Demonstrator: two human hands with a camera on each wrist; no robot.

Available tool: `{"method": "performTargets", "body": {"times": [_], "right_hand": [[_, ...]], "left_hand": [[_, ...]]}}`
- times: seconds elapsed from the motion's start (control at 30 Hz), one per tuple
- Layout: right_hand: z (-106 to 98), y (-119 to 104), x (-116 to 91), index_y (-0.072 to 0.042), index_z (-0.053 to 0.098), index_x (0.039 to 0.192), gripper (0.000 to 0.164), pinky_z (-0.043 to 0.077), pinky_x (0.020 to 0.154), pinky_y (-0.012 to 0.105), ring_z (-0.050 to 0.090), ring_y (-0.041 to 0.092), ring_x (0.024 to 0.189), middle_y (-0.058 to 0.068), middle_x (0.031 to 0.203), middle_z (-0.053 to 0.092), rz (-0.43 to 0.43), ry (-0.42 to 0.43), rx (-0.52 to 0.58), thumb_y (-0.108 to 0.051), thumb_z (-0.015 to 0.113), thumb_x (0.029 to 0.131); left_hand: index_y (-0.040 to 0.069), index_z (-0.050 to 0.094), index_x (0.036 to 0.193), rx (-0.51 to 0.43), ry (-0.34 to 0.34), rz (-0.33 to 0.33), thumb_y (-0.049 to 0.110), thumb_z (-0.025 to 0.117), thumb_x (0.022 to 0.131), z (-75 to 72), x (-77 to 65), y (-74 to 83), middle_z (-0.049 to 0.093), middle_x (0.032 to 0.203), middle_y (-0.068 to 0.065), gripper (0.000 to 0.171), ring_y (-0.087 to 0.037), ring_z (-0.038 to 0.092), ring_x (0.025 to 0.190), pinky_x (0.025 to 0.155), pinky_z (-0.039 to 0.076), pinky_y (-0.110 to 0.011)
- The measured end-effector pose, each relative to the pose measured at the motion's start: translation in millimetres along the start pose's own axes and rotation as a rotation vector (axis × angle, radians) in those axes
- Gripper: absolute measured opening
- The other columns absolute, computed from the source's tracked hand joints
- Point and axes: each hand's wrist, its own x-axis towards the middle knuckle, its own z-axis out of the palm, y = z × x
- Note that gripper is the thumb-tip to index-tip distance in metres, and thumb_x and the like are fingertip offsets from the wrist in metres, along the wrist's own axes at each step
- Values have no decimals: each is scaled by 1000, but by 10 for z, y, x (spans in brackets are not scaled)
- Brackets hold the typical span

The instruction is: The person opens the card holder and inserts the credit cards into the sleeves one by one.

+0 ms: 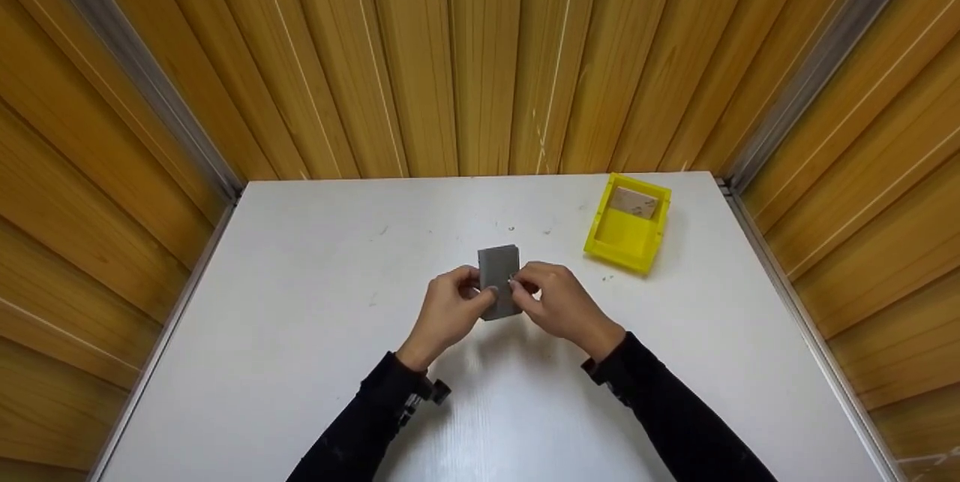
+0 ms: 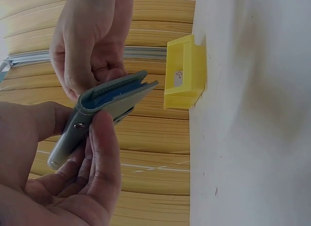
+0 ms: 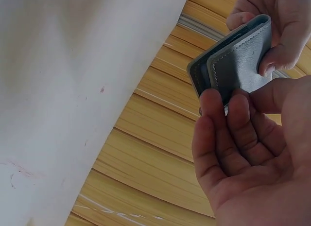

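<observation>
A small grey folding wallet (image 1: 498, 266) with stitched edges is held up above the white table. My left hand (image 1: 448, 311) grips its left side, the thumb lying on the near face. At the opposite edge my right hand (image 1: 561, 303) pinches with thumb and fingertips; what exactly lies between them is partly hidden. Seen from the left wrist, the wallet (image 2: 111, 105) is folded with its covers slightly apart, bluish inside, and a metal snap shows on its spine. In the right wrist view, curled right-hand fingers (image 3: 214, 103) touch the wallet's edge.
A yellow plastic bin (image 1: 621, 257) stands at the back right of the white table (image 1: 300, 279), with a pale, marked flat piece (image 1: 634, 203) inside. Wood-patterned walls (image 1: 480, 54) with grey metal corner posts enclose the table's back and sides.
</observation>
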Motion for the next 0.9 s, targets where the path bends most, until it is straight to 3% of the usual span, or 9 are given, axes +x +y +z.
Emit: {"method": "performTargets", "body": {"times": [0.17,0.3,0.57,0.73,0.9], "right_hand": [[-4,36,-2,-11,79,96,14,59,77,28,67,8,83,-2,89,73,16,-8,24,-12,70,106],[-37,64,-12,-13,80,96,15,60,79,31,69,8,84,-4,89,74,45,12,96,-13,70,107],[-102,109,-42,-15,80,93,16,61,78,33,68,7,82,-5,87,73,42,57,130,-12,71,106],[-137,185,-94,-19,80,90,17,58,77,29,65,5,80,-8,84,72,102,74,145,-12,72,104],[-179,224,-127,-12,80,90,16,58,76,33,65,8,80,-7,82,71,152,78,149,-11,71,103]], "left_hand": [[4,77,119,-18,-19,-8,18,73,99,-10,12,-19,79,103,-9,25,-14,75,88,77,63,-28],[2,77,121,-39,-16,-30,18,73,100,-35,19,-41,80,105,-11,27,-15,76,90,79,64,-30],[0,77,121,-63,-15,-57,17,73,100,-82,14,-71,79,103,-13,27,-15,72,87,76,61,-28],[-1,76,122,-103,-40,-92,14,73,100,-118,8,-100,78,103,-14,27,-14,72,85,73,60,-28],[0,76,125,-124,-74,-110,14,73,101,-161,15,-122,78,107,-14,28,-14,70,85,73,57,-28]]}}
